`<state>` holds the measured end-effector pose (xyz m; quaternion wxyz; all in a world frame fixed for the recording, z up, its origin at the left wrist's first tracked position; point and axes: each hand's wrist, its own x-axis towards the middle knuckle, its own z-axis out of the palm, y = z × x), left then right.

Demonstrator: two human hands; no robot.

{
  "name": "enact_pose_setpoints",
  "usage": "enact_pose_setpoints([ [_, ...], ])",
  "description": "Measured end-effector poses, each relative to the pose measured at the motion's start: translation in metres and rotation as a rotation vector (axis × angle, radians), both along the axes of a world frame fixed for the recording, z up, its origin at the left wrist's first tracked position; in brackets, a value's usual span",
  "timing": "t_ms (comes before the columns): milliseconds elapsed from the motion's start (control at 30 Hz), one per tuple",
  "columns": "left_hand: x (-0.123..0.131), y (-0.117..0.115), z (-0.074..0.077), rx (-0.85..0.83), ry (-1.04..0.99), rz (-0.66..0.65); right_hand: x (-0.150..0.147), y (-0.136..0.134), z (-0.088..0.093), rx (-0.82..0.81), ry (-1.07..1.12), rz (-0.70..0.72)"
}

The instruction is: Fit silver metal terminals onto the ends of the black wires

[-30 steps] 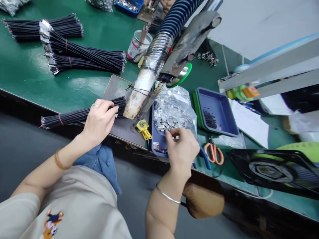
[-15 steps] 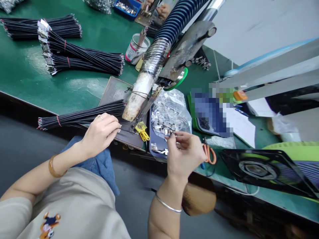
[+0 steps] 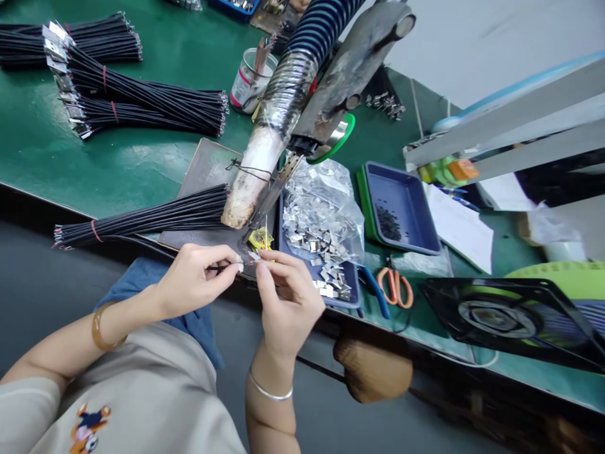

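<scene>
head view, left hand [image 3: 204, 279]: pinching a black wire [image 3: 217, 268] near its tip
right hand [image 3: 289, 295]: pinching what seems a small metal piece [image 3: 254, 255]
slip risk: a loosening pinch could be dropping the piece
wire tip [image 3: 249, 263]: sitting between the hands, beside the piece
wire bundle [image 3: 184, 214]: resting beyond the left hand

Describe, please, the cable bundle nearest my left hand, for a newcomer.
Above the green table, find the white-ended ribbed hose. The cable bundle lies left of its tip, beyond your left hand. Reddish tips mark its left end, while the overlapping bundles beyond carry silver pieces.
</scene>
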<state>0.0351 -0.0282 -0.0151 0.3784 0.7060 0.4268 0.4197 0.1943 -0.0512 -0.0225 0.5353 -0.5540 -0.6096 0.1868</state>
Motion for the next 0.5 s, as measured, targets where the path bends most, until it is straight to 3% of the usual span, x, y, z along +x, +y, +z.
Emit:
enact_pose_setpoints([
  [67, -0.0005, 0.0013, 0.0027, -0.169, -0.076, -0.008, -0.0007, 0.0018, -0.0018, -0.08, 0.055, 0.072],
  [167, -0.0016, 0.0032, 0.0049, -0.276, -0.131, -0.025, -0.0015, 0.0033, -0.0037, -0.12, 0.133, 0.123],
  [500, -0.0053, 0.0037, 0.0018, -0.187, -0.1, -0.064, 0.0001, 0.004, -0.0038, -0.171, 0.203, 0.179],
])
